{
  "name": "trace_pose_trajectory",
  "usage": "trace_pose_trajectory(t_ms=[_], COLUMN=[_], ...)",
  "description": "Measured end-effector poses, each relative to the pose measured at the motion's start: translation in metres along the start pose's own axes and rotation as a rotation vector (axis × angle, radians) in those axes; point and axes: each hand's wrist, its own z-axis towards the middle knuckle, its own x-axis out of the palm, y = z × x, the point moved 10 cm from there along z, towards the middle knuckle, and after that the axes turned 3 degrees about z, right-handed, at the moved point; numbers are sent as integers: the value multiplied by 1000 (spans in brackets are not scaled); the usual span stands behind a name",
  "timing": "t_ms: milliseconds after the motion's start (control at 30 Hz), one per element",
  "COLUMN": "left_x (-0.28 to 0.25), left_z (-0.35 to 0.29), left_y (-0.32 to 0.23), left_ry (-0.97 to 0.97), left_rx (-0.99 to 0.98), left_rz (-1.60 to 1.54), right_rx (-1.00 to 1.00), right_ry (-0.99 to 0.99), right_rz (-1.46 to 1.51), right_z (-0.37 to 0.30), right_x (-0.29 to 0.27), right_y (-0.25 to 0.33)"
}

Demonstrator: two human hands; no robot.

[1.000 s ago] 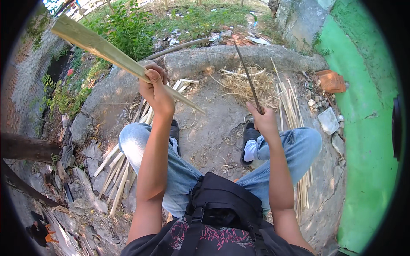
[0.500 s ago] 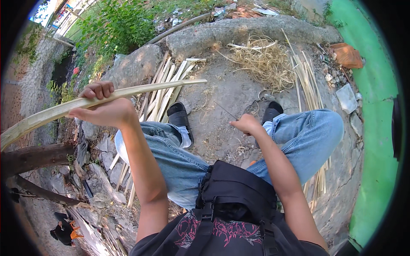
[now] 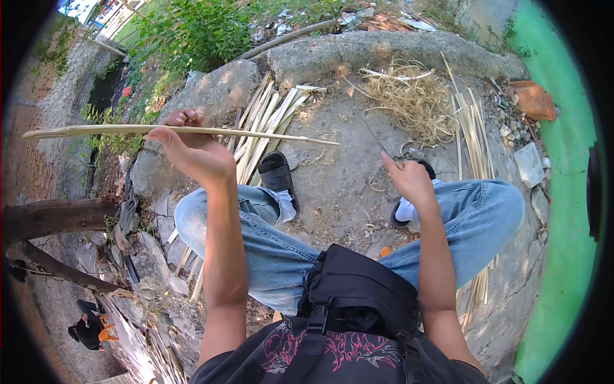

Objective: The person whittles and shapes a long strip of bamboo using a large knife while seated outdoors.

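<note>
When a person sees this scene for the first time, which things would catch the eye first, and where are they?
Probably the long pale strip, held nearly level in the left hand on the left side of the view. Next may come the tangled heap of shavings, beyond the right hand, which holds a thin blade. The bright green wall at the far right also stands out.

Daylight, bright overall; source out of frame. Ground [image 3: 320, 211] mostly in soft, even shade, with sun patches on the rock [image 3: 224, 86]. Left knee [image 3: 190, 217] shows pale glare. Sky [image 3: 82, 8] is near white. Bag [image 3: 364, 278] is dark, its folds poorly resolved. Blade [image 3: 372, 136] reads faint. Wall [image 3: 556, 211] curves at the rim; corners black.
</note>
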Motion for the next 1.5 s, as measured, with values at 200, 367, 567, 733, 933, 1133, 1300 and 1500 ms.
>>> trace_pose_trajectory(t_ms=[200,367,567,733,933,1133,1300,1500], left_x=[48,81,87,85,100,81,82,60], left_z=[1,17,35,13,2,6,-1,8], left_y=[-1,-76,-103,-110,-82,-76,-80,-74], left_ry=[287,306,549,435,417,442,417,342], left_rx=[-53,152,-37,134,34,-56,-37,-16], left_rz=[147,275,-162,-83,-70,-201,-149,-100], right_rx=[-143,-198,-197,-239,-187,-251,-564,-464], right_ry=[-123,-151,-55,2,22,247,224,194], right_rz=[155,210,406,617,622,788,791,659], right_z=[3,3,1,-7,2,-36,-64,-54], right_x=[-10,-4,18,30,42,64,68,73], right_y=[9,18,23,36,23,66,106,105])
